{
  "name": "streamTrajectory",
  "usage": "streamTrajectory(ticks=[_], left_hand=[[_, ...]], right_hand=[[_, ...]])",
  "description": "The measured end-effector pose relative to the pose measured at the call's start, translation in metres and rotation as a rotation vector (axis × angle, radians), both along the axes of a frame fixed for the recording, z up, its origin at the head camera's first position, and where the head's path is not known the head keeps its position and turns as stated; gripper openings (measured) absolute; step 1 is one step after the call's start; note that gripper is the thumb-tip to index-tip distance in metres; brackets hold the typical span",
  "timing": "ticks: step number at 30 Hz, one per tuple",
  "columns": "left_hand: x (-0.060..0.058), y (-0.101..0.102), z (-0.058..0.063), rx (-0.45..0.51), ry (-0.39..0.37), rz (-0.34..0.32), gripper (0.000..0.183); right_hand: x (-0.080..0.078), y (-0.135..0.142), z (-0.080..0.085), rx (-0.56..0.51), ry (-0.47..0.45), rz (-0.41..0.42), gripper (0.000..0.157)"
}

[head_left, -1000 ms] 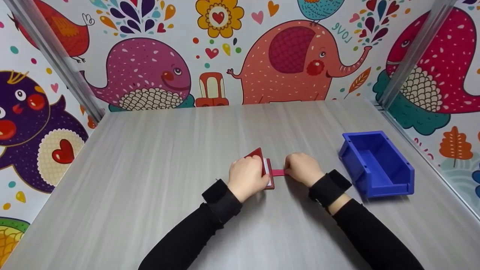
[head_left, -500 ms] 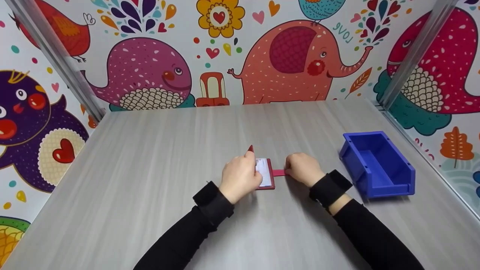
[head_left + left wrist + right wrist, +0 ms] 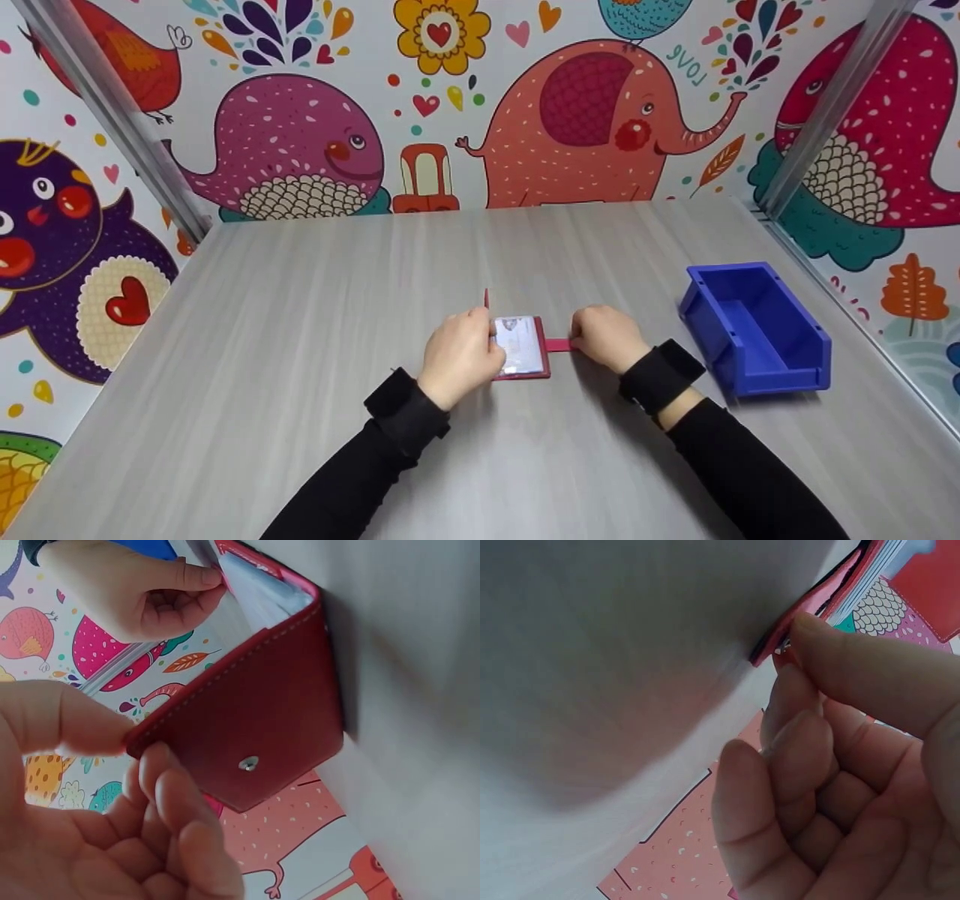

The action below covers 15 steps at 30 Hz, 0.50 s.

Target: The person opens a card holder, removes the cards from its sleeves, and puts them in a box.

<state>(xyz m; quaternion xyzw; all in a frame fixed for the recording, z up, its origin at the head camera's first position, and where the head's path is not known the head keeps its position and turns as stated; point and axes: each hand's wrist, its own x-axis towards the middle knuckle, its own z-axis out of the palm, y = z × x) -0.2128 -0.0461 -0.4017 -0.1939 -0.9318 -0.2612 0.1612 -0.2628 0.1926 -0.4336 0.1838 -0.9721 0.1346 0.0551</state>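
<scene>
A small red card holder (image 3: 546,360) lies open on the table in the head view, with clear sleeves (image 3: 521,346) and a whitish card or paper inside. Its front cover (image 3: 247,705) stands nearly upright, and a metal snap (image 3: 248,763) shows on it in the left wrist view. The left hand (image 3: 461,356) pinches the edge of that cover between thumb and forefinger. On the other side, the right hand (image 3: 607,337) pinches the end of the pink-red strap (image 3: 558,345) low over the table. What is printed on the card is too small to read.
A blue plastic bin (image 3: 757,322) stands at the right of the light wood-grain table (image 3: 337,300), close beside the right forearm. Walls with cartoon animals (image 3: 577,127) and metal corner posts enclose the back and sides.
The left hand has moved left, swinging the cover from partly over the sleeves to nearly upright and uncovering the inside. The right hand stays on the strap.
</scene>
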Motion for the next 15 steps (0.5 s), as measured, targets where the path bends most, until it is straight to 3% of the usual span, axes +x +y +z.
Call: streamTrajectory(ticks=[15], left_hand=[[0.006,-0.014,-0.004,0.042,-0.038,-0.004,0.011]], right_hand=[[0.001,-0.001,0.001,0.005,-0.012,-0.012,0.008]])
